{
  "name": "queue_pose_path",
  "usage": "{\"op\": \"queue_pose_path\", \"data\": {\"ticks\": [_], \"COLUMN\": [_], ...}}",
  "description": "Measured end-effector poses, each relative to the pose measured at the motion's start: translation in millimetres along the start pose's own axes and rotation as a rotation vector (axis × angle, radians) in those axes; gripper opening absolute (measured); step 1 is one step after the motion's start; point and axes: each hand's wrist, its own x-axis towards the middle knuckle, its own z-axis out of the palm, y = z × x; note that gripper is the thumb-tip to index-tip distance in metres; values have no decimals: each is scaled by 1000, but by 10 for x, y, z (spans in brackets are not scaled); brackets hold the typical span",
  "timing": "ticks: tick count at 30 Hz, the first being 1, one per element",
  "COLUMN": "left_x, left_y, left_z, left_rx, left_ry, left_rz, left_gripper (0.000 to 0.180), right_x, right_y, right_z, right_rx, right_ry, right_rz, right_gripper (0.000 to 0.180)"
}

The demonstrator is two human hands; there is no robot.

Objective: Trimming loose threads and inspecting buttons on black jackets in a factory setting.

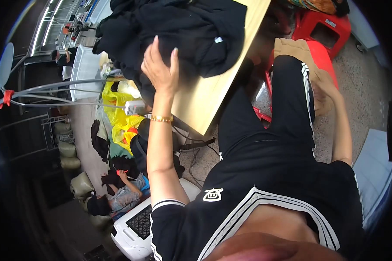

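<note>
Head view: we're holding our L hand (pixel 163 76), fingers wide, at 11 o'clock over black cloth (pixel 183 30) lying bunched on the table (pixel 200 102) at 12, R hand (pixel 324 89) by tan material (pixel 292 47) at 2, can't tell its grip, w/ nothing showing as done & amt left unclear.

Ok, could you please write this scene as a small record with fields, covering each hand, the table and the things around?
Left hand: open and spread, at the black clothes; contact unclear
Right hand: at a brown item; grip unclear
Table: pale top, black clothes lying on it
Upper right: red stool
Left side: yellow plastic bag, another person lower down
</note>
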Motion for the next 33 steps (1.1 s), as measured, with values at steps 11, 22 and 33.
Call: {"op": "queue_pose_path", "data": {"ticks": [11,22,33], "left_x": [1152,1711,1454], "left_y": [90,-48,441], "left_z": [984,649,-1966], "left_rx": [240,-303,-1490], "left_ry": [-125,-260,-25], "left_rz": [176,-177,-43], "left_gripper": [61,39,27], "right_x": [-633,-921,-654], "right_y": [-333,-434,-1807], "right_z": [168,95,-87], "right_rx": [215,371,688], "right_ry": [450,349,181], "right_rz": [-248,-266,-517], "right_gripper": [26,26,36]}}
